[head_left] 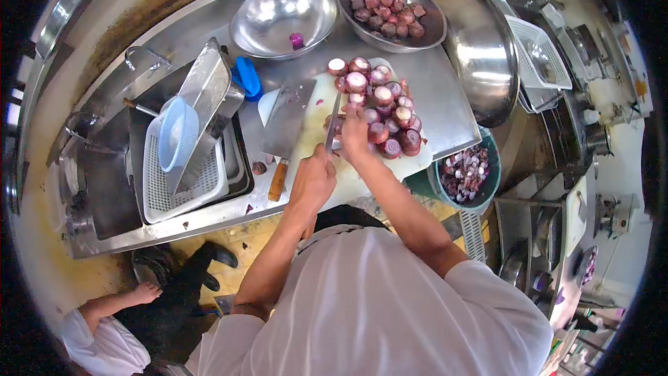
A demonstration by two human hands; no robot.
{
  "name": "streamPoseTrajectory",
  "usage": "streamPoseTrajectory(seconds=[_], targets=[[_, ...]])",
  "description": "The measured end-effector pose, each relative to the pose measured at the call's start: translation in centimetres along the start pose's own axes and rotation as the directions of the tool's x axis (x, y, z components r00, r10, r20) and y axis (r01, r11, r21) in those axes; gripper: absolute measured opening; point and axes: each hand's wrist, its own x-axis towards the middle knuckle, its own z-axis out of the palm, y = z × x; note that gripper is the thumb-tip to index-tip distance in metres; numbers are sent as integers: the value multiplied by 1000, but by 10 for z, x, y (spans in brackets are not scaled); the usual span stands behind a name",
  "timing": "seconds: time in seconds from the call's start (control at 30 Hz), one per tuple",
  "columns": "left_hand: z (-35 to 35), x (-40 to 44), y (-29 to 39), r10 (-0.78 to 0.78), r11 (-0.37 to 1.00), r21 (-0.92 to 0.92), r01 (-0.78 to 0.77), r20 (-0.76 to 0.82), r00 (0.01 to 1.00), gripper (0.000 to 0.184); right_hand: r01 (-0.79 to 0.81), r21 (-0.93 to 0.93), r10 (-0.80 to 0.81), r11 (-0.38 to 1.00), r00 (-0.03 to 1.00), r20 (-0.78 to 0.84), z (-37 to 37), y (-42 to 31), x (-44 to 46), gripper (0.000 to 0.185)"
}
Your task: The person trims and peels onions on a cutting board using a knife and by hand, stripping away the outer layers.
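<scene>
My left hand [314, 177] is closed around the handle of a knife [335, 115], whose narrow blade points away from me over the cutting board [313, 157]. Beside the blade, the fingers of my right hand [354, 134] are bent down onto a red onion [336, 124], which they partly hide. Several red onions with cut ends [383, 96] crowd the board to the right of my hands. A cleaver [289, 122] with a wooden handle lies flat at the board's left side.
Behind the board stand a steel bowl [261, 24] with one purple piece and another bowl [435, 31] full of onions. A bin [435, 179] of peelings sits below the counter's right edge. Baskets [154, 198] fill the left sink. Another person's hand [146, 293] shows at lower left.
</scene>
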Motion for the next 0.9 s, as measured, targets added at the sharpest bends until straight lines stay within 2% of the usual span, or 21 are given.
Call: streamPoseTrajectory(seconds=[0.03, 0.07, 0.1, 0.13, 0.2, 0.33, 0.43, 0.5, 0.53, 0.57, 0.6, 0.63, 0.7, 0.83, 0.9], targets=[[2, 2, 0, 2, 1000, 4, -2, 9, 1000, 13, -27, 15, 27, 1000, 1000, -1, 0, -9, -5, 24], [5, 4, -1, 8, 1000, -11, -8, -5, 1000, 14, -240, 185, 242, 953, 970, 12, 5, -42, -22, 24], [8, 6, -3, 15, 1000, -25, -16, -20, 1000, 14, -431, 346, 438, 833, 897, 64, 7, -60, -31, 23], [11, 7, -4, 17, 1000, -21, -18, -12, 1000, 14, -430, 352, 439, 831, 896, 58, 5, -57, -31, 23], [16, 10, -6, 31, 999, 9, -31, -29, 999, 15, -515, 464, 511, 721, 847, 146, 2, -54, -30, 25], [24, 12, -9, 30, 1000, -2, -30, -19, 999, 16, -479, 541, 494, 691, 860, 129, -5, -44, -31, 26], [28, 15, -10, 35, 999, -2, -35, -8, 999, 14, -458, 457, 462, 762, 880, 112, -15, -17, -17, 25], [31, 18, -11, -7, 1000, 0, 7, 28, 1000, 19, -377, 404, 410, 833, 912, 5, -17, -7, -11, 27], [34, 20, -14, -2, 1000, 1, 2, 32, 999, 19, -373, 408, 408, 834, 913, 1, -18, -11, -12, 27], [36, 20, -19, 165, 982, 109, -157, -74, 983, 18, -389, 382, 430, 838, 903, -25, -20, -13, -16, 29], [35, 20, -17, 339, 926, 231, -299, -162, 927, 16, -403, 357, 448, 843, 893, -49, -21, -14, -18, 31], [35, 19, -13, 344, 924, 233, -303, -161, 925, 16, -400, 360, 445, 843, 894, -50, -22, -10, -16, 31], [36, 14, -6, 245, 957, 200, -209, -171, 954, 30, -251, 246, 284, 936, 953, -109, -24, -6, -19, 36], [41, 20, -16, 276, 947, 216, -238, -166, 947, 34, -293, 249, 321, 923, 944, -77, -25, -15, -21, 39], [37, 26, -31, 209, 964, 176, -201, -25, 978, 36, -125, 40, 131, 991, 935, -329, -22, -26, -29, 39]])
